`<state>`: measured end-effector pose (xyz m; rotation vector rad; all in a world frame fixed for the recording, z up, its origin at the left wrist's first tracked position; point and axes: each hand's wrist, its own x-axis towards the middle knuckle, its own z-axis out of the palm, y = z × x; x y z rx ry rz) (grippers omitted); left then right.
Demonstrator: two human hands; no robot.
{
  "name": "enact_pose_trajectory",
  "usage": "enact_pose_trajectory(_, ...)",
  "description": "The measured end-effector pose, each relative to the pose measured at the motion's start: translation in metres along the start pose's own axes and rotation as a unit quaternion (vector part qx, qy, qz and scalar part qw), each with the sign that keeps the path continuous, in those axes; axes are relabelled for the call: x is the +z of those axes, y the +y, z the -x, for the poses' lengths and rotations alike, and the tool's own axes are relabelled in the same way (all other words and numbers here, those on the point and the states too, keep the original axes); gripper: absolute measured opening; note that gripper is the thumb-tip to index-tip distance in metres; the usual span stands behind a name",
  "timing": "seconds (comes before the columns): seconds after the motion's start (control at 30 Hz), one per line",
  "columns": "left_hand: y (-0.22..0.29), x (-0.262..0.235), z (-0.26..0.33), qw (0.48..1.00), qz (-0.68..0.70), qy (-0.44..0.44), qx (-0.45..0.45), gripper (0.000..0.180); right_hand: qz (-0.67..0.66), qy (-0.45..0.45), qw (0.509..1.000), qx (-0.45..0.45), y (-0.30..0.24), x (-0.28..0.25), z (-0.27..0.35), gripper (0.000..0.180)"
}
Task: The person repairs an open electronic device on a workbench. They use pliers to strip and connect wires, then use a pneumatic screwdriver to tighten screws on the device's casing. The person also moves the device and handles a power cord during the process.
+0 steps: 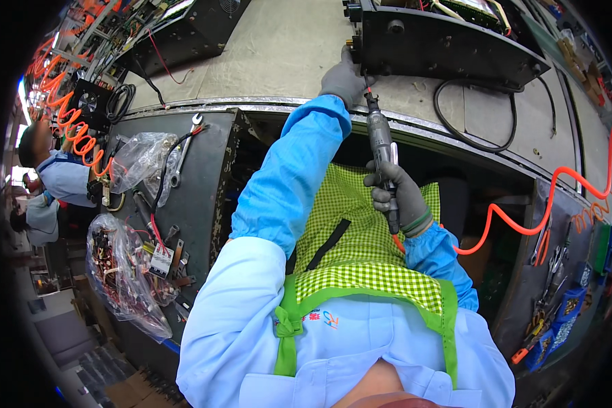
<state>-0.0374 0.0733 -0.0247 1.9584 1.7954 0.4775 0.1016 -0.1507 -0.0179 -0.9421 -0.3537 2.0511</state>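
Note:
My right hand, in a grey glove, is wrapped round a pneumatic screwdriver with an orange hose at its lower end. The driver's tip points away from me, up at the near left corner of a black metal case on the bench. My left hand, also gloved in grey, grips that corner. One finger reaches along the left end panel beside a brass-coloured fitting; the other fingers are partly hidden. Whether the tip touches a screw is too small to tell.
A black cable loops beside the case. Another black case stands back left. Bagged wired parts and a wrench lie on the left side table. The orange air hose runs right, above blue bins. Other people are at far left.

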Motion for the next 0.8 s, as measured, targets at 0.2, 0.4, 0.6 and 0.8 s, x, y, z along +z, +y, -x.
enact_pose_trajectory(0.2,-0.010,0.006,-0.011,1.000,0.010,-0.016,0.017,0.099,-0.025,0.003,1.000,-0.005,0.004,0.006,-0.001,0.036)
enact_pose_trajectory(0.4,-0.016,0.006,-0.016,0.998,0.055,-0.027,0.030,0.097,-0.048,-0.005,0.999,-0.005,0.006,0.004,-0.003,0.037)
enact_pose_trajectory(0.6,-0.010,0.002,-0.014,0.998,0.053,-0.025,0.028,0.095,0.047,0.046,0.997,-0.040,0.011,0.004,-0.007,0.036)
enact_pose_trajectory(0.8,-0.017,-0.001,-0.013,0.995,0.084,-0.035,0.045,0.091,-0.132,-0.095,0.987,0.012,0.017,-0.027,-0.021,0.048)
